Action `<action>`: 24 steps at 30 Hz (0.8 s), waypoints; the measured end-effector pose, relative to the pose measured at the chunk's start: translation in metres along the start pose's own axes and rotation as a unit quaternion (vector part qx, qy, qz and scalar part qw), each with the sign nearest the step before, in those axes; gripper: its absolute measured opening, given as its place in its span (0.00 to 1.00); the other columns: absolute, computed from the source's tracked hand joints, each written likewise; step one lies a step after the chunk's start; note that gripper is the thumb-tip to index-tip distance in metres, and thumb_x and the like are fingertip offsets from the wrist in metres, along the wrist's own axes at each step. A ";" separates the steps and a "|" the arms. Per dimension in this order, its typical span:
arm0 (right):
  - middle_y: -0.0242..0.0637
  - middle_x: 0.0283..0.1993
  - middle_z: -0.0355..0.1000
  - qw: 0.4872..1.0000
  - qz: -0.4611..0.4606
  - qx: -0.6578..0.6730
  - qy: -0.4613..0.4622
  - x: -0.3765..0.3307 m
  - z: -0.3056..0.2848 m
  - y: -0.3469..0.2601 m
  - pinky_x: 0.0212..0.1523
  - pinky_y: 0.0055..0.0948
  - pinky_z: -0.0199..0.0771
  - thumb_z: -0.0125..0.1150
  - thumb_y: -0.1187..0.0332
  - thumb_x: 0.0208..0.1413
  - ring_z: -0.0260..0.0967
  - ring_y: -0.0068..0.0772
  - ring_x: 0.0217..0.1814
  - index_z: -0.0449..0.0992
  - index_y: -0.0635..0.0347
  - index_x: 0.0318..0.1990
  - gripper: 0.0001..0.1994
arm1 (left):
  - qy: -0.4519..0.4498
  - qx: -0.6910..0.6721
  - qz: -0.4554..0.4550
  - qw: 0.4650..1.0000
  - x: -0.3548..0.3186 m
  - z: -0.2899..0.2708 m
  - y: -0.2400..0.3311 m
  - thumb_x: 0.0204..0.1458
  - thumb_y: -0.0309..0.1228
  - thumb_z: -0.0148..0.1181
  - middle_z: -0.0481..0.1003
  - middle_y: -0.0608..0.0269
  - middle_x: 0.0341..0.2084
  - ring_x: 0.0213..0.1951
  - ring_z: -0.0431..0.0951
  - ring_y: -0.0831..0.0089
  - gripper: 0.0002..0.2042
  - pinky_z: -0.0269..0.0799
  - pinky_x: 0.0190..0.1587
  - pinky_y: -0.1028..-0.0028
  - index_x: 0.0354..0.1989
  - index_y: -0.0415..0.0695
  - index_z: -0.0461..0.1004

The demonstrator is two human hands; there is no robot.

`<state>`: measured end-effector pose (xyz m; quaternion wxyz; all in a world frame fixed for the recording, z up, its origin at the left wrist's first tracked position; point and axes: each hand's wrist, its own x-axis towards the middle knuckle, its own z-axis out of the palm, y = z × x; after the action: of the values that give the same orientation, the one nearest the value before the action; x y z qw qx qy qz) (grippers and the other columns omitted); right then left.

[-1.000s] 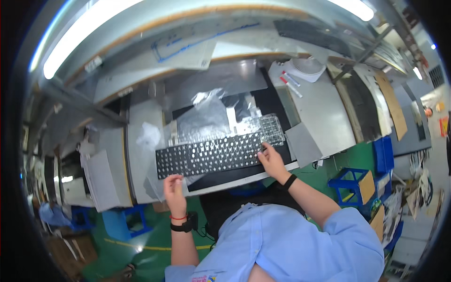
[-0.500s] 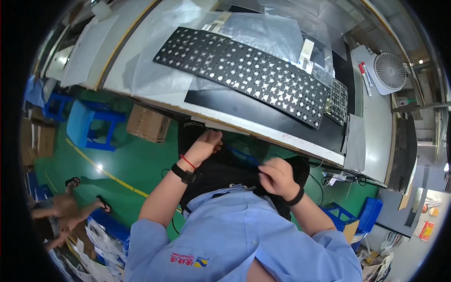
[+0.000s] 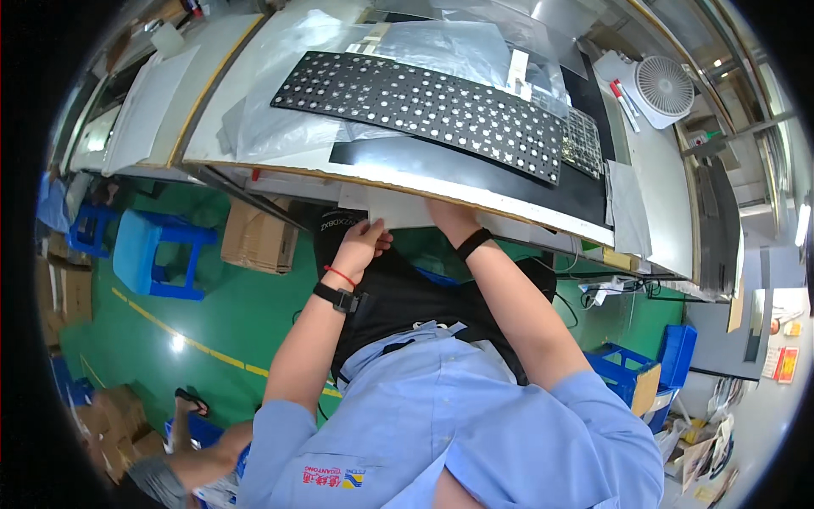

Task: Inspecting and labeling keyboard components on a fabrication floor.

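Just below the bench's front edge, my left hand [image 3: 363, 241] is closed, its fingers curled together. Its fingertips meet the corner of a white sheet [image 3: 393, 214] under the benchtop; whether they grip it or something small I cannot make out. My right hand [image 3: 453, 217] reaches under the bench edge beside that sheet. The edge hides its fingers, so what it touches does not show. On the bench lies a long black keyboard plate [image 3: 415, 106] with rows of holes and pale round spots. It rests partly over a black mat [image 3: 475, 170] and clear plastic film [image 3: 297, 140].
A second keyboard plate [image 3: 582, 142] lies by the long plate's right end. Farther right are a white fan [image 3: 664, 89] and markers [image 3: 625, 105]. Below stand a blue stool [image 3: 165, 254], a cardboard box [image 3: 259, 237] and a blue crate [image 3: 623, 373]. Another person's leg [image 3: 203, 454] shows lower left.
My right hand has moved from above my lap up and forward, under the bench edge. My left hand stays closed near the sheet. The view has shifted slightly, and the other person has moved.
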<state>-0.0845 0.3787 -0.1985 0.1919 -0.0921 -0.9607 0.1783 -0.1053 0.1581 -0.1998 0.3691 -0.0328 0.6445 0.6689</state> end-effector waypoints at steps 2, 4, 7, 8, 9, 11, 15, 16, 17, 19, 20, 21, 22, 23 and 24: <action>0.46 0.37 0.79 1.000 0.000 -0.008 -0.013 -0.005 -0.001 -0.002 0.42 0.49 0.74 0.57 0.61 0.56 0.76 0.54 0.41 0.80 0.59 0.39 0.12 | -0.009 0.013 -0.006 1.000 -0.007 -0.004 0.000 0.64 0.46 0.53 0.76 0.66 0.27 0.29 0.76 0.79 0.16 0.69 0.33 0.77 0.37 0.43 0.72; 0.47 0.38 0.79 0.999 -0.018 -0.024 -0.018 -0.013 -0.022 -0.012 0.42 0.49 0.74 0.56 0.62 0.56 0.76 0.54 0.41 0.80 0.59 0.39 0.12 | 0.039 0.068 -0.030 0.996 -0.018 -0.004 0.011 0.62 0.45 0.55 0.73 0.65 0.26 0.29 0.74 0.78 0.17 0.69 0.34 0.76 0.38 0.40 0.70; 0.49 0.38 0.78 1.000 -0.009 0.015 0.009 -0.021 -0.023 0.007 0.42 0.49 0.74 0.56 0.62 0.57 0.76 0.53 0.41 0.81 0.59 0.39 0.12 | 0.173 0.140 0.093 0.970 -0.020 -0.001 0.003 0.60 0.43 0.59 0.69 0.64 0.26 0.29 0.70 0.76 0.19 0.67 0.34 0.75 0.40 0.37 0.67; 0.49 0.38 0.78 1.000 -0.015 -0.012 -0.009 -0.021 -0.023 0.015 0.43 0.49 0.74 0.57 0.62 0.57 0.76 0.53 0.41 0.81 0.59 0.39 0.12 | 0.228 0.161 0.160 0.947 -0.019 0.000 -0.001 0.59 0.43 0.61 0.68 0.64 0.25 0.29 0.68 0.76 0.19 0.66 0.34 0.74 0.41 0.36 0.66; 0.49 0.38 0.78 0.999 -0.020 -0.039 -0.027 -0.020 -0.023 0.026 0.43 0.48 0.74 0.57 0.61 0.56 0.76 0.53 0.41 0.81 0.59 0.39 0.12 | 0.209 0.171 0.201 0.942 -0.024 0.003 0.008 0.59 0.38 0.62 0.68 0.62 0.27 0.29 0.65 0.75 0.18 0.64 0.33 0.74 0.41 0.34 0.65; 0.49 0.40 0.78 0.999 0.008 -0.032 -0.031 -0.019 -0.021 0.042 0.45 0.47 0.74 0.59 0.59 0.56 0.76 0.53 0.43 0.81 0.58 0.41 0.13 | 0.154 0.135 0.200 0.958 -0.024 0.012 0.023 0.59 0.37 0.61 0.68 0.63 0.27 0.30 0.66 0.76 0.17 0.65 0.34 0.74 0.41 0.35 0.65; 0.48 0.41 0.79 0.997 -0.012 -0.076 -0.030 -0.025 -0.014 0.052 0.46 0.45 0.74 0.59 0.58 0.57 0.75 0.52 0.45 0.81 0.57 0.42 0.14 | 0.049 0.027 0.089 0.994 -0.031 0.031 0.038 0.60 0.34 0.57 0.70 0.64 0.35 0.35 0.71 0.76 0.12 0.69 0.38 0.75 0.45 0.40 0.67; 0.47 0.41 0.79 0.996 -0.004 -0.074 -0.046 -0.025 -0.014 0.053 0.46 0.45 0.74 0.59 0.57 0.57 0.75 0.52 0.45 0.81 0.57 0.43 0.14 | 0.025 0.015 0.063 0.998 -0.032 0.033 0.040 0.61 0.34 0.56 0.70 0.64 0.37 0.37 0.72 0.75 0.11 0.70 0.39 0.75 0.46 0.42 0.68; 0.47 0.42 0.79 0.995 0.003 -0.072 -0.064 -0.026 -0.015 0.052 0.46 0.45 0.74 0.60 0.56 0.58 0.75 0.52 0.45 0.81 0.57 0.43 0.15 | 0.010 0.013 0.059 0.998 -0.030 0.034 0.036 0.61 0.33 0.56 0.71 0.62 0.40 0.40 0.74 0.73 0.12 0.71 0.41 0.74 0.49 0.42 0.67; 0.45 0.42 0.79 0.998 -0.033 -0.039 -0.031 -0.030 -0.018 0.051 0.45 0.45 0.74 0.63 0.54 0.56 0.76 0.51 0.44 0.80 0.56 0.44 0.17 | 0.009 -0.015 0.052 0.999 -0.027 0.040 0.034 0.62 0.34 0.56 0.72 0.61 0.43 0.41 0.75 0.72 0.14 0.72 0.44 0.73 0.51 0.41 0.67; 0.44 0.42 0.79 0.998 -0.051 -0.022 -0.014 -0.031 -0.023 0.047 0.45 0.44 0.74 0.65 0.53 0.55 0.76 0.50 0.44 0.80 0.56 0.45 0.18 | 0.007 -0.029 0.048 0.998 -0.026 0.044 0.034 0.62 0.34 0.56 0.72 0.60 0.45 0.42 0.76 0.71 0.15 0.73 0.45 0.73 0.52 0.40 0.67; 0.43 0.42 0.79 0.999 -0.026 0.020 -0.019 -0.031 -0.035 0.036 0.45 0.44 0.75 0.67 0.52 0.53 0.76 0.50 0.44 0.80 0.56 0.45 0.20 | 0.006 -0.032 0.053 0.998 -0.025 0.046 0.033 0.62 0.34 0.56 0.71 0.59 0.47 0.43 0.76 0.70 0.16 0.73 0.46 0.72 0.53 0.40 0.67; 0.42 0.42 0.79 0.998 -0.001 0.063 -0.023 -0.032 -0.047 0.025 0.44 0.43 0.75 0.70 0.51 0.51 0.76 0.49 0.44 0.80 0.57 0.46 0.22 | 0.004 -0.035 0.058 0.998 -0.025 0.048 0.031 0.62 0.35 0.57 0.71 0.58 0.49 0.43 0.76 0.69 0.17 0.73 0.47 0.72 0.54 0.39 0.66; 0.42 0.42 0.79 0.994 0.027 0.103 -0.026 -0.035 -0.056 0.019 0.44 0.43 0.75 0.72 0.50 0.49 0.76 0.48 0.43 0.79 0.57 0.46 0.24 | -0.001 -0.038 0.062 0.997 -0.025 0.053 0.031 0.62 0.35 0.57 0.71 0.57 0.51 0.44 0.77 0.68 0.18 0.73 0.48 0.71 0.55 0.39 0.66; 0.43 0.42 0.79 0.993 0.052 0.105 -0.035 -0.040 -0.054 0.021 0.45 0.42 0.75 0.72 0.50 0.49 0.76 0.49 0.43 0.79 0.58 0.46 0.24 | -0.007 -0.046 0.047 0.998 -0.026 0.058 0.033 0.62 0.35 0.57 0.72 0.57 0.50 0.42 0.77 0.70 0.17 0.73 0.46 0.73 0.54 0.39 0.67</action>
<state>-0.0243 0.4045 -0.1730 0.1573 -0.1151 -0.9368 0.2906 -0.0787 0.2013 -0.1490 0.3397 -0.0146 0.6114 0.7146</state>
